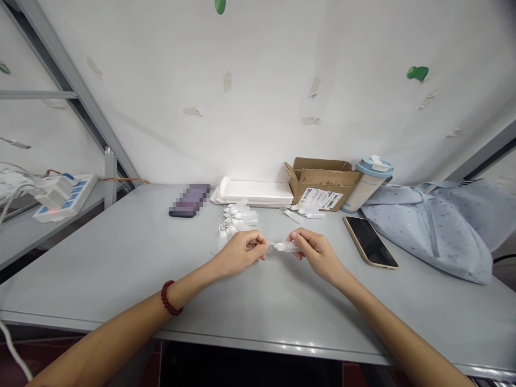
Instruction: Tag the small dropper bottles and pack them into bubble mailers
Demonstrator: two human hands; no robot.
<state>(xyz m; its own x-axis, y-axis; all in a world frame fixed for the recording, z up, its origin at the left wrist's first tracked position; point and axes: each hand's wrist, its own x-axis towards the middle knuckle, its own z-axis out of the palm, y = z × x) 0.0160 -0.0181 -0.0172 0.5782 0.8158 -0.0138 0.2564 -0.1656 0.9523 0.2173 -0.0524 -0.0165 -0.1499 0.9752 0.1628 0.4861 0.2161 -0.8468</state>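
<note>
My right hand [316, 252] is closed, with thumb and fingers pinching a small translucent white plastic tube [285, 246] that lies level above the table. Its narrow end points left, toward my left hand [244, 251]. The fingers of that hand are pinched on a thin cord [272, 245] at the tube's tip; the fingertips hide most of it. Just behind my left hand lies a pile of similar white tubes with looped strings [244, 216]. A smaller group of tubes [308, 211] rests behind my right hand, by the cardboard box.
At the back stand a stack of white trays [256, 192], an open cardboard box [322, 185] and a lidded cup [366, 185]. One phone [189, 201] lies left, another phone [371, 242] right, beside a pale blue cloth bag [431, 228]. A power strip [68, 198] sits far left.
</note>
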